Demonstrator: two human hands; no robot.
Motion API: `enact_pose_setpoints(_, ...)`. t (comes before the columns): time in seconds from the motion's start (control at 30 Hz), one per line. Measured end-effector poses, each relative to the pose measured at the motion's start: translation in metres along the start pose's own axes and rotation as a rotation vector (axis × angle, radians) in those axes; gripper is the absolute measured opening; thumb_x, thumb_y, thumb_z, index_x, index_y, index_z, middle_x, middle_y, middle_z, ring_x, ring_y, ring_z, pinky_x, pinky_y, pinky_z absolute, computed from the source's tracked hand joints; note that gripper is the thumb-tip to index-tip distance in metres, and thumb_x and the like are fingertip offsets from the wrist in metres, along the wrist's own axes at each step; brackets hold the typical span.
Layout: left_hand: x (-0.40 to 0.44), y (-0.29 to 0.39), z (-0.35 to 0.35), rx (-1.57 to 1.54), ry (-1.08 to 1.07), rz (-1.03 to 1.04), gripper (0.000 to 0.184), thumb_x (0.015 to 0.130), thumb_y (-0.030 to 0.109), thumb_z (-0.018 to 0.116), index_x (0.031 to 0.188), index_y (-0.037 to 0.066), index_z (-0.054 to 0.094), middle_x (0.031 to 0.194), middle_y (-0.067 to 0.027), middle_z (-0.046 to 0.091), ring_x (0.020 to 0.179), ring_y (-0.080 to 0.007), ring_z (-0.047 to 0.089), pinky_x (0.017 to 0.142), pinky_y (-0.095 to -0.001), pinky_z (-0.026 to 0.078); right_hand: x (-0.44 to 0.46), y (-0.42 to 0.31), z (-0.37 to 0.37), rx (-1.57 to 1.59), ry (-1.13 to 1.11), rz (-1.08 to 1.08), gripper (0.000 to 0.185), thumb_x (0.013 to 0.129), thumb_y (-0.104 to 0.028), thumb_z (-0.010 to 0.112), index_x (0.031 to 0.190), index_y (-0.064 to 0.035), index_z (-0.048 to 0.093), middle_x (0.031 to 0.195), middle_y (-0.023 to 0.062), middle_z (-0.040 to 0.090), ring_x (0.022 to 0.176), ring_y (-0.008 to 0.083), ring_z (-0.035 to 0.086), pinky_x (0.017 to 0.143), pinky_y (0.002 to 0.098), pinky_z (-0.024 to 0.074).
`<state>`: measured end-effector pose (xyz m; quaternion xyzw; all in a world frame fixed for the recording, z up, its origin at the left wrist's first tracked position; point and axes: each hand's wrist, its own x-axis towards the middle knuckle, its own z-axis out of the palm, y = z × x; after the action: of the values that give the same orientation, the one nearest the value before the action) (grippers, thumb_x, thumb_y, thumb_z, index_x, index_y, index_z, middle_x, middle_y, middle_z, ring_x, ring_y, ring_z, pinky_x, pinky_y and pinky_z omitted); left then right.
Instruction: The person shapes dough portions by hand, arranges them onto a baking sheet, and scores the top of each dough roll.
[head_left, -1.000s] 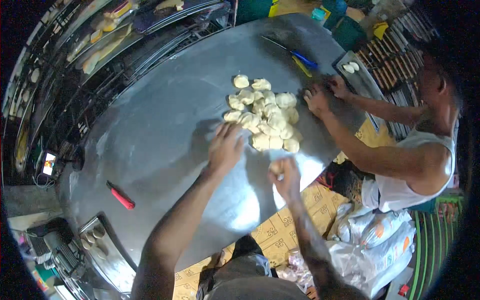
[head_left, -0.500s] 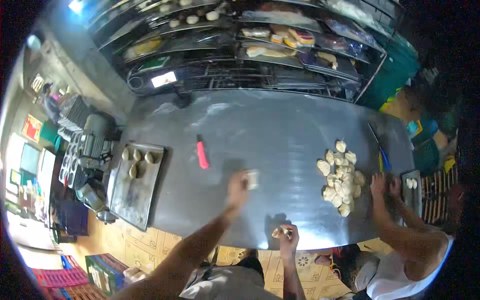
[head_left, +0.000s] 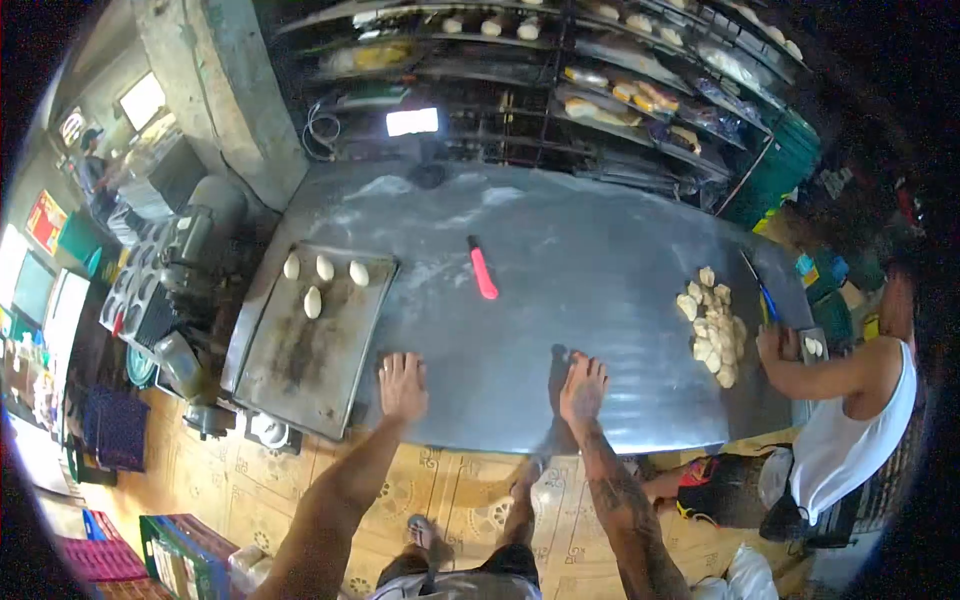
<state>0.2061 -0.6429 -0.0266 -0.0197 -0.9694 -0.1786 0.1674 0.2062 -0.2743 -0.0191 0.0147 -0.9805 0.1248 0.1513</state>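
My left hand (head_left: 404,387) rests palm down near the front edge of the metal table (head_left: 520,330), its fingers stretched forward. Just left of it lies a baking tray (head_left: 262,370) with several oval dough pieces (head_left: 313,302) in its far half. My right hand (head_left: 583,387) is also on the table near the front edge, fingers extended and slightly bent. No object shows in either hand; what lies beneath the palms is hidden. Beyond and between the hands is a pink-handled tool (head_left: 483,273) with a dark end.
A pile of dough pieces (head_left: 714,335) sits at the right, beside a co-worker (head_left: 850,400) in a white sleeveless top whose hands are at the table's right end. A blue tool (head_left: 767,300) lies there. Racks (head_left: 540,70) stand behind; a machine (head_left: 205,230) is left.
My left hand has moved left toward the tray, and its pale rectangular thing is out of sight. My right hand has moved forward onto the table; its small dough piece no longer shows. The view has shifted.
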Motion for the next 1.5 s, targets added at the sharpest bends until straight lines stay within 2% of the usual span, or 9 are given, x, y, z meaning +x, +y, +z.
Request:
enact_pose_setpoints(0.23,-0.025,-0.001,-0.034,-0.033,-0.202,0.126,0.028,0.093,0.021,0.066,0.115,0.005,0.060,0.114,-0.0189,0.061,0.109,-0.0405,0.057,0.092,-0.0546,0.046,-0.060,-0.015,-0.030,0.046,-0.162,-0.042,0.031,0.093,-0.009,0.060,0.124,-0.0070,0.057,0.118,0.0192,0.061,0.110,0.0381,0.058,0.093,0.0535,0.0417)
enact_pose_setpoints(0.4,0.057,0.000,0.024,0.050,-0.118,-0.002,0.024,0.097,0.021,0.064,0.113,0.004,0.061,0.115,-0.0200,0.064,0.110,-0.0413,0.059,0.094,-0.0551,0.047,0.037,-0.007,0.024,0.080,0.055,-0.010,0.025,0.098,-0.012,0.060,0.122,-0.0060,0.058,0.116,0.0198,0.061,0.110,0.0383,0.059,0.090,0.0556,0.0432)
enact_pose_setpoints(0.6,-0.035,-0.003,-0.005,-0.207,-0.096,0.020,0.033,0.093,0.018,0.064,0.122,0.003,0.058,0.116,-0.0211,0.065,0.114,-0.0417,0.058,0.096,-0.0572,0.045,-0.054,-0.012,-0.035,0.161,-0.118,-0.174,0.024,0.097,-0.010,0.060,0.121,-0.0048,0.060,0.118,0.0210,0.065,0.109,0.0400,0.060,0.092,0.0561,0.0454)
enact_pose_setpoints(0.7,-0.038,-0.013,-0.009,0.049,-0.362,0.002,0.032,0.095,0.016,0.061,0.123,0.002,0.058,0.114,-0.0202,0.065,0.114,-0.0424,0.059,0.097,-0.0566,0.045,-0.036,-0.003,-0.028,0.098,-0.128,-0.198,0.026,0.096,-0.009,0.060,0.122,-0.0042,0.060,0.117,0.0198,0.067,0.109,0.0403,0.061,0.093,0.0542,0.0470)
enact_pose_setpoints(0.87,0.079,0.004,0.029,-0.072,-0.089,-0.131,0.031,0.098,0.018,0.058,0.122,-0.001,0.057,0.114,-0.0265,0.066,0.110,-0.0470,0.059,0.099,-0.0571,0.045,0.081,-0.012,0.038,0.118,0.014,-0.106,0.029,0.093,-0.006,0.061,0.122,-0.0033,0.059,0.116,0.0190,0.067,0.109,0.0395,0.061,0.093,0.0533,0.0490)
enact_pose_setpoints(0.97,0.064,0.001,0.059,-0.225,0.184,-0.018,0.022,0.095,0.015,0.062,0.112,0.004,0.053,0.103,-0.0224,0.067,0.102,-0.0416,0.062,0.085,-0.0579,0.047,0.059,-0.018,0.030,0.131,0.007,-0.060,0.029,0.093,-0.005,0.060,0.122,-0.0036,0.059,0.117,0.0191,0.068,0.109,0.0392,0.061,0.091,0.0532,0.0501)
enact_pose_setpoints(1.13,-0.018,-0.006,-0.019,-0.109,-0.019,0.192,0.024,0.096,0.012,0.060,0.116,0.002,0.052,0.106,-0.0216,0.065,0.102,-0.0435,0.062,0.087,-0.0578,0.047,-0.026,-0.009,-0.027,0.199,-0.192,-0.211,0.032,0.094,-0.004,0.059,0.126,-0.0051,0.060,0.119,0.0173,0.067,0.109,0.0392,0.061,0.091,0.0562,0.0490)
enact_pose_setpoints(1.37,0.094,-0.006,0.029,-0.050,0.072,-0.136,0.026,0.096,0.010,0.058,0.119,0.000,0.054,0.111,-0.0240,0.065,0.105,-0.0453,0.061,0.089,-0.0571,0.047,0.103,-0.016,0.051,0.141,0.027,-0.074,0.031,0.092,-0.004,0.061,0.122,-0.0060,0.061,0.119,0.0169,0.066,0.110,0.0400,0.059,0.094,0.0550,0.0458)
enact_pose_setpoints(1.5,0.056,-0.004,0.043,-0.192,0.050,-0.300,0.026,0.096,0.009,0.057,0.120,-0.002,0.054,0.117,-0.0239,0.066,0.106,-0.0454,0.062,0.091,-0.0582,0.046,0.068,-0.018,0.033,0.224,-0.073,-0.086,0.029,0.091,-0.005,0.063,0.120,-0.0052,0.061,0.117,0.0180,0.066,0.107,0.0404,0.059,0.092,0.0541,0.0454)
